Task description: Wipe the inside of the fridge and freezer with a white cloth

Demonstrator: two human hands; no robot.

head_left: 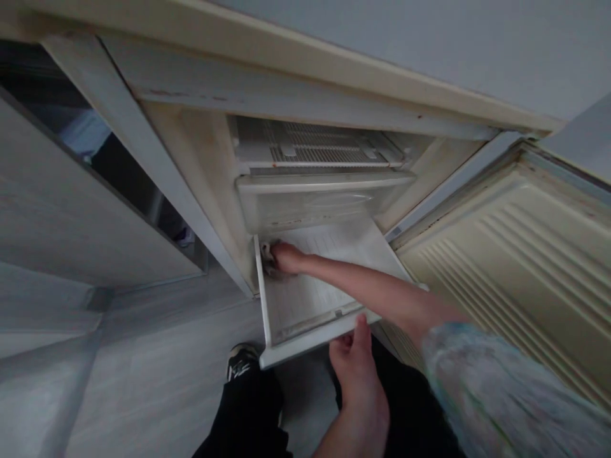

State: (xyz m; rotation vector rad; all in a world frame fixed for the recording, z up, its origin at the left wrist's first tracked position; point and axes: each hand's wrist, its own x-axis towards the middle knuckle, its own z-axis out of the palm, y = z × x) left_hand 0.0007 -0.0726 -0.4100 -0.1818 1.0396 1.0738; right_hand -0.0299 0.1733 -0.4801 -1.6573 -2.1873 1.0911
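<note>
A white refrigerator drawer [315, 305] is pulled out from the open cabinet. My right hand [287, 258] is inside it, at the left wall near the back, closed around a crumpled cloth [270, 254] that is pressed into the corner. The cloth is partly hidden and slightly blurred. My left hand [354, 353] grips the drawer's front edge from below, its thumb over the rim and its fingers curled underneath. Across the drawer's ribbed floor stretches my right forearm, hiding part of the right side.
Above the drawer sit another closed drawer [324, 200] and a slatted shelf [319, 145]. The refrigerator door [515, 254] hangs open on the right. At left, a cabinet door [71, 203] stands ajar. My shoe [242, 360] is on the grey floor [157, 356].
</note>
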